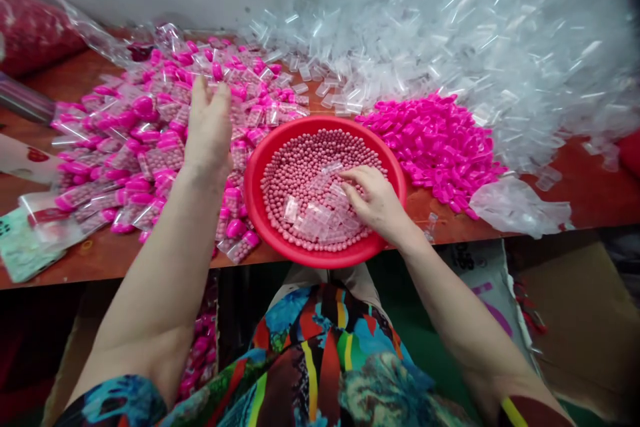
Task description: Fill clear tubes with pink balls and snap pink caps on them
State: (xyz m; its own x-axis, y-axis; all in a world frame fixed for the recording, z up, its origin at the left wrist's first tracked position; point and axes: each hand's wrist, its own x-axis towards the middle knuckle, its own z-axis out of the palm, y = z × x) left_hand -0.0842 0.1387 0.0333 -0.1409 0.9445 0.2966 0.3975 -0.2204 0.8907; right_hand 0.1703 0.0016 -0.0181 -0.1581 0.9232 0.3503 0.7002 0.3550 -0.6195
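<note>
A red basin (253, 200) sits at the table's front edge, with small pink beads (300, 160) inside. Clear plastic cases (320, 220) lie on the beads. Over the basin's right side is my right hand (377, 203), its thumb and fingers slightly apart, the tips at the clear cases; no held piece can be made out. My left hand (210, 123) is stretched out above a heap of bead-filled clear cases with pink caps (145, 140) on the left. Its fingers are apart and nothing shows in them, though the palm side is partly hidden.
Right of the basin lies a pile of bright pink caps (440, 147). Behind it a large mound of empty clear cases (450, 47) leans on the wall. A crumpled plastic bag (520, 207) rests at the front right. A phone-like flat item (30, 247) lies at the left edge.
</note>
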